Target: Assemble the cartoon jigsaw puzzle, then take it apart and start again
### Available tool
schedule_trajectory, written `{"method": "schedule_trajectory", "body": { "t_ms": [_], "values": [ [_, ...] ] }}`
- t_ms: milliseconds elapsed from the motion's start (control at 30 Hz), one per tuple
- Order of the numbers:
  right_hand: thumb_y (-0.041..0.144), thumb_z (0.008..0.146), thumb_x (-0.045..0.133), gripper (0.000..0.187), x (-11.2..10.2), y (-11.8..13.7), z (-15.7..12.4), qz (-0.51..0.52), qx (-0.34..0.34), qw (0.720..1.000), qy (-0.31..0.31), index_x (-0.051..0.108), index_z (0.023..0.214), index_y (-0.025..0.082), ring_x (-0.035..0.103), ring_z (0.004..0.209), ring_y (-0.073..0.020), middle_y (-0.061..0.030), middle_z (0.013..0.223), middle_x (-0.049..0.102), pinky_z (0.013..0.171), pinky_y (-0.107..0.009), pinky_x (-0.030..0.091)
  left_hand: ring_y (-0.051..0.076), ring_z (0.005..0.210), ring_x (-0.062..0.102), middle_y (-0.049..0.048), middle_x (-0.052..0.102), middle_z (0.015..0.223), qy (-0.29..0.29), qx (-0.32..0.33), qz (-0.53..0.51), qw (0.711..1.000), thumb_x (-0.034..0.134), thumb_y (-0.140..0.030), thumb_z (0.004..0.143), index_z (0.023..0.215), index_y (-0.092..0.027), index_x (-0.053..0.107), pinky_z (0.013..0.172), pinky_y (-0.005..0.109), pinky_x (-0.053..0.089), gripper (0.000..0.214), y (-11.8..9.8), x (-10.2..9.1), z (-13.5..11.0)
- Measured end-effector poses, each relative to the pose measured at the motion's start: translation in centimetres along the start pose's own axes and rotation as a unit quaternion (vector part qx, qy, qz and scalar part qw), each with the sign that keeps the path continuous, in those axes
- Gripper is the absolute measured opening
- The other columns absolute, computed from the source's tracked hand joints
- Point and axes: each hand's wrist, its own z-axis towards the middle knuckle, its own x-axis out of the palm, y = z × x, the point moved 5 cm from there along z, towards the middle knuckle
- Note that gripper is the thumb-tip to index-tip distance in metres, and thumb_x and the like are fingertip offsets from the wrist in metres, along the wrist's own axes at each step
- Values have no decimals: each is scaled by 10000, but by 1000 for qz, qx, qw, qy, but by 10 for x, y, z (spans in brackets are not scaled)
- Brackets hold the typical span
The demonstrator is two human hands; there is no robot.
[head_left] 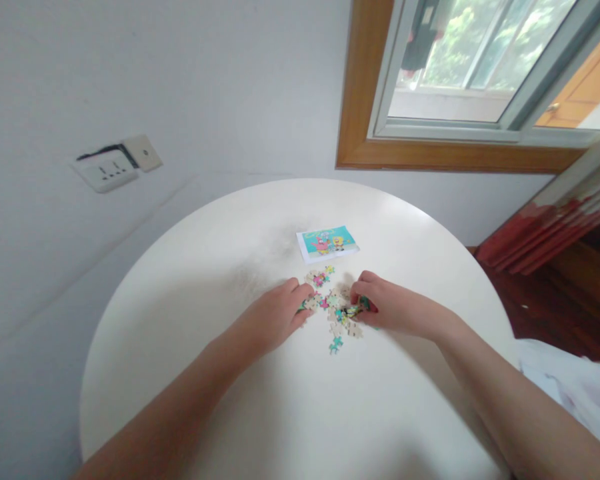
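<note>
Loose jigsaw puzzle pieces [336, 328] lie in a small heap on the white round table, some with pale backs up, others showing green, pink and yellow print. At the heap's left side, my left hand [280, 310] curls its fingers and thumb around a few pieces, a green one among them. From the right, my right hand [380, 303] closes over more pieces, with green and red bits showing between the fingers. Just beyond the heap lies a picture card [329, 244] with pink and yellow cartoon figures on a turquoise ground.
The round white table [180, 280] stands close to a pale wall with a power socket [107, 170]. A wood-framed window [460, 152] is at the back right. Red and white curtain [555, 220] hangs beside it, and white cloth [570, 380] lies right of the table.
</note>
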Motion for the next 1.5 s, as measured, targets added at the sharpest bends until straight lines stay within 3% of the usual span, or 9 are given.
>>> {"method": "schedule_trajectory", "body": {
  "t_ms": [300, 500, 600, 767, 867, 1000, 1267, 1400, 1500],
  "values": [
    [111, 765, 606, 105, -3, 2, 22, 127, -45, 983, -125, 650, 836, 175, 546, 665, -108, -1, 780, 611, 645, -229, 434, 216, 921, 593, 73, 614, 1005, -112, 39, -63, 991, 486, -215, 934, 1062, -177, 575, 809, 324, 463, 160, -3, 4, 11],
    [138, 827, 555, 208, -21, -15, 17, 160, -15, 974, -157, 713, 950, 199, 616, 786, -131, -34, 942, 694, 712, -250, 478, 199, 866, 597, 38, 639, 929, -181, 24, -103, 978, 491, -218, 920, 1090, -208, 594, 808, 327, 464, 199, 9, -3, 11],
    [250, 803, 656, 216, -26, -29, 7, 113, 13, 985, -130, 718, 1005, 203, 619, 776, -145, -62, 1001, 672, 735, -278, 492, 211, 906, 585, 47, 627, 934, -192, 33, -97, 976, 483, -241, 928, 1047, -210, 625, 845, 352, 462, 188, 14, -9, 11],
    [311, 676, 789, 533, -13, -34, -1, 76, 48, 996, -15, 658, 1184, 219, 606, 698, -128, -75, 1056, 582, 709, -295, 512, 252, 1127, 513, 102, 585, 1162, -226, 47, -65, 971, 476, -270, 940, 1136, -196, 610, 1004, 425, 414, 249, 17, -9, 13],
    [172, 701, 723, 357, -6, -18, 5, 70, 21, 997, -20, 697, 1056, 200, 595, 698, -118, -57, 988, 567, 699, -266, 501, 270, 1312, 400, 142, 477, 1397, -207, 75, -59, 974, 433, -288, 970, 1330, -168, 502, 1118, 465, 327, 386, 12, 4, 17],
    [99, 725, 659, 175, 0, 1, 14, 104, -27, 994, -35, 693, 886, 155, 584, 675, -105, -48, 929, 572, 676, -239, 489, 261, 1361, 369, 135, 438, 1463, -157, 93, -45, 982, 421, -352, 987, 1395, -170, 448, 1157, 461, 296, 448, 4, 17, 20],
    [23, 825, 460, 386, -3, -23, 38, 61, -49, 970, -231, 668, 1126, 148, 574, 942, -184, -110, 1080, 606, 885, -320, 460, 247, 1152, 496, 125, 596, 1200, -184, 86, -48, 978, 347, -231, 988, 1277, -132, 534, 1050, 449, 394, 359, -3, 4, 19],
    [57, 819, 478, 399, 12, -16, 53, -18, -107, 965, -237, 662, 1163, 140, 502, 1057, -248, -137, 1118, 582, 972, -397, 407, 251, 1135, 475, 123, 567, 1187, -219, 81, -42, 971, 304, -116, 945, 1282, -148, 527, 1033, 445, 397, 404, -5, -1, 20],
    [28, 801, 431, 411, 16, -12, 56, 32, -142, 965, -218, 687, 1101, 144, 522, 1012, -226, -126, 1051, 597, 953, -385, 414, 253, 1139, 466, 120, 554, 1194, -235, 94, -41, 967, 320, -101, 927, 1298, -158, 515, 1034, 443, 393, 423, -9, -5, 19]
  ]
}}
